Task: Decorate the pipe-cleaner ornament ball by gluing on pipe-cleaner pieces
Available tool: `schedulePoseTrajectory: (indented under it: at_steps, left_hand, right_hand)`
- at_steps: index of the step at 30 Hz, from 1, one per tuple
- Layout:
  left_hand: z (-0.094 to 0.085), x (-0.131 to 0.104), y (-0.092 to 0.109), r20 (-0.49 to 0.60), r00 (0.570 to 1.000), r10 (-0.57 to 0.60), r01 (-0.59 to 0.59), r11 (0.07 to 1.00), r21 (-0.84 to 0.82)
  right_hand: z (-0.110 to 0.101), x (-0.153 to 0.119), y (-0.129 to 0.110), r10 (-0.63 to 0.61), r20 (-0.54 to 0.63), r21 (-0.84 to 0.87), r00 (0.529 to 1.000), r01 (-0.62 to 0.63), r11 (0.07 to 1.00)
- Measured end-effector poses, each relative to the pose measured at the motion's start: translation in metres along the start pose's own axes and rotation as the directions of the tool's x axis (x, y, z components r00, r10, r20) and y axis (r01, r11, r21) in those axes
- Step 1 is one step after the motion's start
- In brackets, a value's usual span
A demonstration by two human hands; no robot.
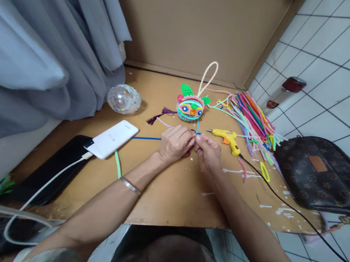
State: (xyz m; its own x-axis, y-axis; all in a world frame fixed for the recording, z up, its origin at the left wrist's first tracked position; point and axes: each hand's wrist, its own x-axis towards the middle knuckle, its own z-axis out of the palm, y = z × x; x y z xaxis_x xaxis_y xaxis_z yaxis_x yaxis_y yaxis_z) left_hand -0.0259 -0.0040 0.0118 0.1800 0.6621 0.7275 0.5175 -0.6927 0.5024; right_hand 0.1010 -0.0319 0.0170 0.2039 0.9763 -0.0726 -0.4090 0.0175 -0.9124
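My left hand (175, 145) and my right hand (208, 151) meet over the table, fingertips pinched together. A short bit of blue fuzzy pipe cleaner (198, 133) shows at the pinch; the fingers hide most of it. A longer blue length (147, 138) runs left from beside my left hand; I cannot tell whether it is the same piece. Something small and dark red (187, 154) peeks out under the hands. Just beyond them sits a colourful lion-head ornament (190, 109) with green ears, a cream loop handle (208, 77) and a purple tassel (160, 115).
Right of my hands lie a yellow glue gun (227, 138) with a black cord, a bundle of coloured pipe cleaners (255, 120) and a brown patterned bag (324, 174). Leftward are a clear ball (124, 99), a white power bank (111, 139) with its cable and a black slab (56, 171).
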Motion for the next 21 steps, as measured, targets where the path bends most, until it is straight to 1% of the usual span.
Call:
schedulePoseTrajectory:
  at_steps: [3,6,8,10,11,13,15,17,18,21]
  left_hand:
    - [-0.0005,-0.0001,0.0003,0.032,0.999,-0.006,0.007,0.999,-0.037]
    - [-0.0014,-0.0004,0.002,0.04,0.999,-0.022,0.025,0.996,-0.084]
    - [-0.002,-0.0009,0.0042,0.053,0.998,-0.018,0.023,0.997,-0.079]
    - [-0.0024,-0.0015,0.0062,0.047,0.999,-0.013,0.015,0.998,-0.057]
    - [-0.0025,-0.0019,0.0068,0.022,1.0,-0.02,0.021,0.998,-0.054]
    - [-0.0025,-0.0024,0.0065,-0.073,0.996,-0.06,0.055,0.996,-0.076]
    - [-0.0023,-0.0026,0.0048,-0.164,0.98,-0.112,0.096,0.99,-0.105]
    - [-0.002,-0.0026,0.0032,-0.191,0.974,-0.122,0.104,0.99,-0.099]
    - [-0.0017,-0.0027,0.0028,-0.179,0.978,-0.104,0.09,0.992,-0.083]
    - [-0.0007,-0.0035,0.0028,-0.1,0.995,-0.031,0.028,0.999,-0.039]
  right_hand:
    - [0.0003,-0.0009,0.0,-0.023,0.022,0.009,0.999,0.023,1.0]
    - [0.0004,-0.001,0.0004,-0.046,0.037,0.017,0.998,0.045,0.999]
    - [0.0002,-0.0003,0.0004,-0.047,0.035,0.025,0.998,0.046,0.999]
    - [-0.0003,0.0012,0.0,-0.04,0.007,0.041,0.999,0.04,0.998]
    - [-0.0008,0.0021,-0.0003,-0.035,-0.013,0.052,0.999,0.035,0.998]
    - [-0.0022,0.0039,-0.0011,-0.025,-0.05,0.07,0.998,0.028,0.997]
    - [-0.0038,0.0053,-0.0018,-0.02,-0.059,0.072,0.998,0.024,0.997]
    - [-0.0054,0.0061,-0.002,-0.017,-0.049,0.069,0.999,0.02,0.997]
    - [-0.0061,0.0064,-0.0019,-0.015,-0.043,0.069,0.999,0.017,0.997]
    - [-0.007,0.0066,-0.0008,-0.007,-0.031,0.069,0.999,0.009,0.998]
